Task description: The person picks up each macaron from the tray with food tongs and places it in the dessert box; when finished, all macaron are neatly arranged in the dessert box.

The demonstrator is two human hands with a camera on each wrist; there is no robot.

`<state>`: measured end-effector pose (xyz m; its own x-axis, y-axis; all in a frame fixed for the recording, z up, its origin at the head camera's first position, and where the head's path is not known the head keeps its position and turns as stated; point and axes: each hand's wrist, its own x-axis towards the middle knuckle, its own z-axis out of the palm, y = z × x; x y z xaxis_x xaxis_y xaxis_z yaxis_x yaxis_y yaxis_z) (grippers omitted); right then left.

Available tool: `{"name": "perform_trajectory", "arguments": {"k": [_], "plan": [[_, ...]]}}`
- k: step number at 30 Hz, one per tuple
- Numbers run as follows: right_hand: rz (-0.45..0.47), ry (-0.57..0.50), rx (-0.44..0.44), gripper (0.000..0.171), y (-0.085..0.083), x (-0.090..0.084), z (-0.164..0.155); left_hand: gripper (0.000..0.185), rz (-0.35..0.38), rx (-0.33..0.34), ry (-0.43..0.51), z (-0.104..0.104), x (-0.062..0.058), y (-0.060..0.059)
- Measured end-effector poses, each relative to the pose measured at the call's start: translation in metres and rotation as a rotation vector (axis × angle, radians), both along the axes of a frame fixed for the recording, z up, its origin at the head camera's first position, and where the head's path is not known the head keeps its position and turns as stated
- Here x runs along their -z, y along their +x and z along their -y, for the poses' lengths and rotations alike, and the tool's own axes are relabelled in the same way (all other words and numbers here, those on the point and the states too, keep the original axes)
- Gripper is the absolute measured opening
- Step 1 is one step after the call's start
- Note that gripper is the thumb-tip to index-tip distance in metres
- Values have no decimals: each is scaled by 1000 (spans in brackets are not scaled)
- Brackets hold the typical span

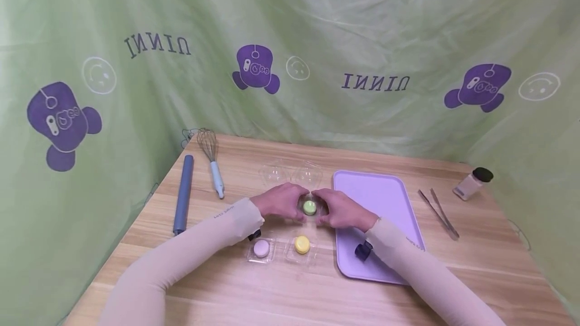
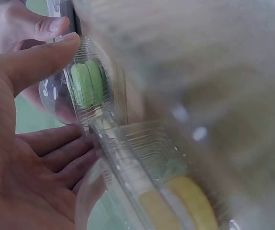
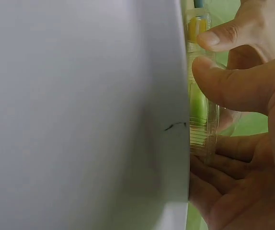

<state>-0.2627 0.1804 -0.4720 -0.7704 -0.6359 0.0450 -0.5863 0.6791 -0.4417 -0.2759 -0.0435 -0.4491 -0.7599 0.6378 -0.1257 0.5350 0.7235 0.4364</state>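
Observation:
Both hands curve around a small clear plastic box (image 1: 319, 208) with a green macaron (image 1: 309, 208) inside. My left hand (image 1: 282, 201) holds its left side and my right hand (image 1: 341, 209) its right side, thumbs on the near edge and fingertips nearly meeting at the far side. From the left wrist, the green macaron (image 2: 86, 82) shows through the ribbed wall beside the thumb. The right wrist view has the right thumb (image 3: 228, 86) along the same box (image 3: 202, 132). Nearer the body, a lilac macaron (image 1: 261, 248) and a yellow macaron (image 1: 302, 245) sit in clear boxes.
Clear empty plastic shells (image 1: 275, 174) lie behind the hands. A purple tray (image 1: 376, 190) is right under the right forearm. Tongs (image 1: 439, 214) and a black-lidded jar (image 1: 473, 183) lie farther right. At left are a blue rolling pin (image 1: 184, 195) and a whisk (image 1: 213, 165).

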Motion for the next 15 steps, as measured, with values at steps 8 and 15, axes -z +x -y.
{"name": "perform_trajectory", "arguments": {"k": [8, 15], "plan": [[35, 12, -6, 82, 0, -5, 1, 76, -8, 3, -8, -1, 3, -2], [54, 28, -2, 83, -1, -8, 0, 73, -18, 1, 8, -2, 6, -2]]}}
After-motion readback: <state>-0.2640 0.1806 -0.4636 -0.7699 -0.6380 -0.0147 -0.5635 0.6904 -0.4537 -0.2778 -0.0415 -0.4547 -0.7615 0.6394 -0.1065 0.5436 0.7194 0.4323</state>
